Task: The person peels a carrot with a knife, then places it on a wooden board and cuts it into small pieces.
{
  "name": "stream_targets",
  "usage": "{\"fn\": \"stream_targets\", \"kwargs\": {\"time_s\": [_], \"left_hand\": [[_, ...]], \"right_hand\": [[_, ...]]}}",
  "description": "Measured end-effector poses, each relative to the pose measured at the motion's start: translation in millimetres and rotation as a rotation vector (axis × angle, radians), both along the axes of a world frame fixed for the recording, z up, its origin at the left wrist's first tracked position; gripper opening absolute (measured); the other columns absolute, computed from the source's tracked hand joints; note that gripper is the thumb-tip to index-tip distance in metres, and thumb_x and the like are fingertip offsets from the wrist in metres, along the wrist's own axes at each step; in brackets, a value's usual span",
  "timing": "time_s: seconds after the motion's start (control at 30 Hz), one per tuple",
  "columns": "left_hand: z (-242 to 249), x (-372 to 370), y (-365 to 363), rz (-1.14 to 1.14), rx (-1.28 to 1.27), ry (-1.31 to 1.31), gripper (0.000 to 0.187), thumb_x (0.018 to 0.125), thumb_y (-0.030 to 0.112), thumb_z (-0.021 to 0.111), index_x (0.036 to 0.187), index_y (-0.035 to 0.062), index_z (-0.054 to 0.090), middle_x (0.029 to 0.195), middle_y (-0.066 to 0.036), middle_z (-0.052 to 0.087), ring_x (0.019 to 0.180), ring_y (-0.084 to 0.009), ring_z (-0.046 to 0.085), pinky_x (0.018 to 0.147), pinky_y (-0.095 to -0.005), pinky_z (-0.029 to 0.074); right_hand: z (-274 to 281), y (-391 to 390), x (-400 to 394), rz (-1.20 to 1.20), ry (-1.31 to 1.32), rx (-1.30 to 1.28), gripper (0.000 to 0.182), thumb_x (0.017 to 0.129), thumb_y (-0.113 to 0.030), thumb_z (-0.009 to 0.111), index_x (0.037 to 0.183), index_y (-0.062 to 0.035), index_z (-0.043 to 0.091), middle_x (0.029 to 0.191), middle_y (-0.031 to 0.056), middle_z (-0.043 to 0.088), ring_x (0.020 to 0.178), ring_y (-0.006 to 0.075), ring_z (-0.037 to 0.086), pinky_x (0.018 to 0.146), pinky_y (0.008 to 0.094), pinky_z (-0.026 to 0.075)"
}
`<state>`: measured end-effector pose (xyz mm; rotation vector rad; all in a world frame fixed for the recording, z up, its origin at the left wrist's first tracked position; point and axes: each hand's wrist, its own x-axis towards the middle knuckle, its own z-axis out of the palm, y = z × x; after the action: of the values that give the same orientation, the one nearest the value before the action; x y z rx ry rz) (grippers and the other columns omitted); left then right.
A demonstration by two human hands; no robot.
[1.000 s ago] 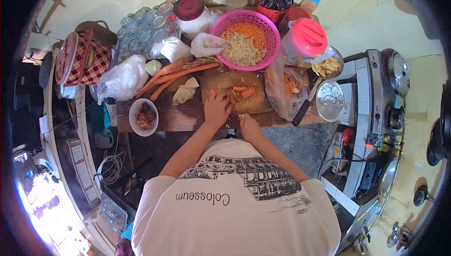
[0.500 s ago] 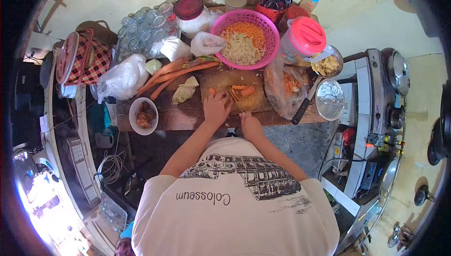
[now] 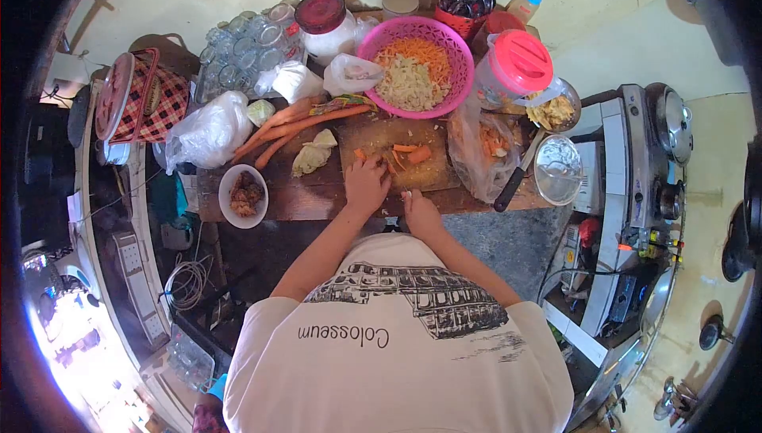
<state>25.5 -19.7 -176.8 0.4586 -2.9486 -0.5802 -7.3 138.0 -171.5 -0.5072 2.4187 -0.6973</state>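
Observation:
On the wooden cutting board (image 3: 436, 175), my left hand (image 3: 367, 184) lies with bent fingers pressed down on a piece of carrot (image 3: 359, 153), mostly covered by them. My right hand (image 3: 421, 212) is closed at the board's near edge around what looks like a knife (image 3: 406, 194); its blade is thin and hard to make out. Cut carrot chunks (image 3: 417, 153) lie just beyond my fingers. Left of the board are a pale cabbage leaf (image 3: 315, 153) and several whole carrots (image 3: 298, 122).
Behind the board stands a pink basket (image 3: 463, 88) of shredded carrot and cabbage. To the right are a plastic bag (image 3: 468, 167), a black-handled utensil (image 3: 508, 188) and a metal bowl (image 3: 558, 167). A white bowl (image 3: 225, 204) sits left, near glass jars (image 3: 246, 48).
My right hand has drawn slightly back and left, toward my body, and less of the blade shows. My left hand stays nearly in place over the carrot.

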Motion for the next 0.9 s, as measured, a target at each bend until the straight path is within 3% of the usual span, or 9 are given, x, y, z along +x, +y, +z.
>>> {"fn": "stream_targets", "kwargs": {"time_s": [0.27,0.9], "left_hand": [[0,1,0,0.003,0.01,-0.013,0.03,0.075,0.026,0.065,0.102,0.0124,0.068,0.116,-0.002,0.057,0.104,-0.0282,0.05,0.086,-0.0439,0.04],[-2,1,-1,-0.009,-0.018,0.031,0.027,0.075,0.028,0.066,0.096,0.0117,0.069,0.108,-0.002,0.061,0.099,-0.0256,0.053,0.083,-0.0418,0.041]], "right_hand": [[-9,-5,0,0.02,0.015,0.047,0.038,0.096,-0.034,0.037,0.093,0.0018,0.049,0.076,0.0283,0.061,0.073,0.0456,0.06,0.065,0.0534,0.047],[-4,1,1,-0.003,-0.01,-0.02,0.04,0.097,-0.034,0.036,0.094,0.0028,0.049,0.078,0.031,0.06,0.075,0.0478,0.059,0.067,0.0548,0.046]]}}
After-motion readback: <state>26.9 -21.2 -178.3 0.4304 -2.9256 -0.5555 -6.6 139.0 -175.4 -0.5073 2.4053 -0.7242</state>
